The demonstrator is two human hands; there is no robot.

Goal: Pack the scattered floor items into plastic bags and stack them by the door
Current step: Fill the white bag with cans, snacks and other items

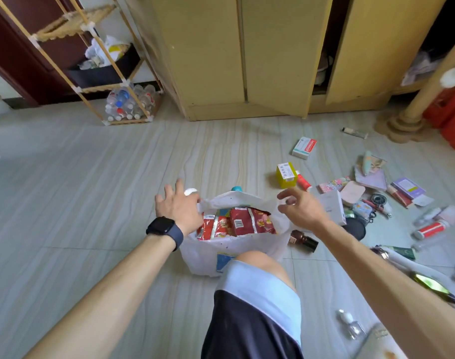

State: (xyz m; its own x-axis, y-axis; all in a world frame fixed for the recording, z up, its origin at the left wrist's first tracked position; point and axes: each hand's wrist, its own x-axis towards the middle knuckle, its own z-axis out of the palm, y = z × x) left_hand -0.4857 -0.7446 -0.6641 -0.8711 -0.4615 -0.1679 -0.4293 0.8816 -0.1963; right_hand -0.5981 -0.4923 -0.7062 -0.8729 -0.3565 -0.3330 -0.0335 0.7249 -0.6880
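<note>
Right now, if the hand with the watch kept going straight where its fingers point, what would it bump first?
Probably the white cap, just past the fingertips of the left hand and behind the plastic bag. Depth is hard to judge, so the hand may pass above it.

Print on the red packets [249,221] and yellow box [286,176] is too blurred to read.

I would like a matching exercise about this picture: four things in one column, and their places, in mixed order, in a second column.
Things
1. red snack packets
2. yellow box
3. black watch
4. clear bottles

Places
a. on the wrist of the left hand
b. at the foot of the wooden rack
c. inside the white bag
d. on the floor, beyond the right hand

Pairs: 1-c, 2-d, 3-a, 4-b
</note>
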